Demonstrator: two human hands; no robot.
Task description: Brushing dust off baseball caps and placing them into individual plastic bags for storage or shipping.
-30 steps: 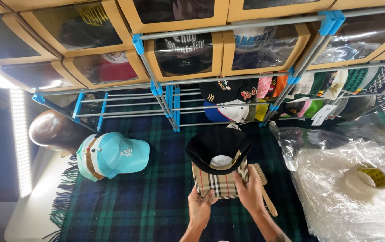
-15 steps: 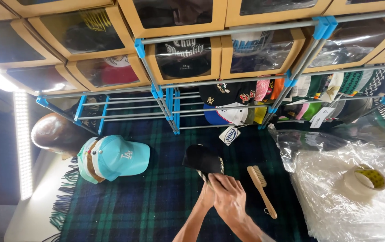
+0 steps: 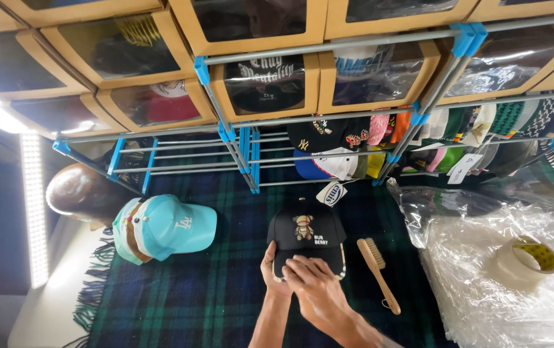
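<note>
Black cap (image 3: 306, 233) at centre of tartan blanket (image 3: 180, 290), crown up. Left hand (image 3: 272, 270) grips brim edge at 7 o'clock; right hand (image 3: 312, 287) flat on brim. Step: smoothing brim. Wooden brush (image 3: 378, 272) at 3 o'clock, within right hand's reach.

— What sort of place is this?

— Likely a cap seller's stockroom or a collector's storage corner. Cardboard boxes with clear windows (image 3: 264, 80) sit stacked on a grey rack with blue joints (image 3: 241, 145), each holding a cap.

— Anything else?

— Folded caps in a row (image 3: 380, 138), plastic wrap (image 3: 509, 258), a tape roll (image 3: 528, 258), a plaid blanket (image 3: 180, 290).
</note>
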